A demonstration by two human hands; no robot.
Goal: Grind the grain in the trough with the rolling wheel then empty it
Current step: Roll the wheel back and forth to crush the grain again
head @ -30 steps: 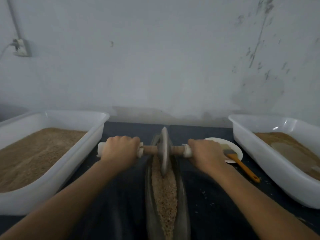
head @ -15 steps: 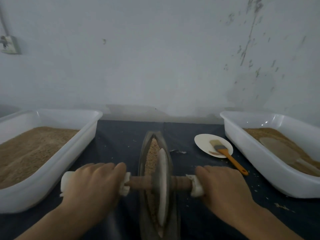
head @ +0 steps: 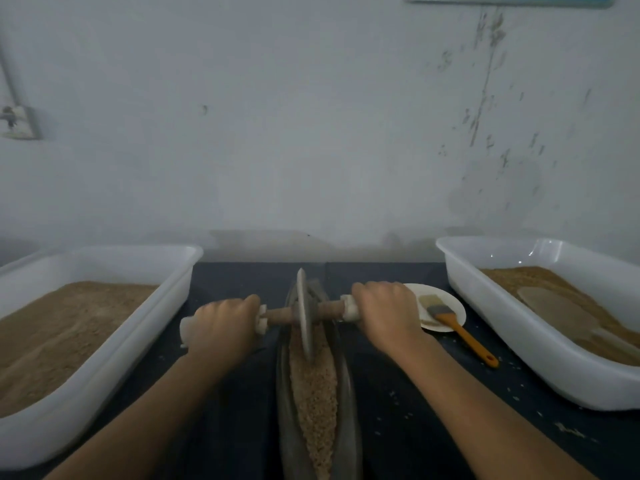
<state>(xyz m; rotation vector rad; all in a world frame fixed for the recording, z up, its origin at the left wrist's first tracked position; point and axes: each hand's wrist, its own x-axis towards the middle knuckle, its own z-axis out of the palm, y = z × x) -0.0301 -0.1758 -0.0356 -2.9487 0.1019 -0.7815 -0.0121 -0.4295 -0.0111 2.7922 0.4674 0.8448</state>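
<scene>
Rolling wheel point(head: 304, 315) sits at the trough's point(head: 346, 403) 12 o'clock end. Trough long axis runs 12–6; grain point(head: 313, 393) lies toward 6. Left hand point(head: 221, 325) and right hand point(head: 384, 311) each grip an axle end, equally near.

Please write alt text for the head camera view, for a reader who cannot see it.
Two hands, left hand and right hand, grip the axle of a rolling wheel standing in a narrow trough of grain. White tubs of brown meal flank it; a brush rests on a plate.
</scene>
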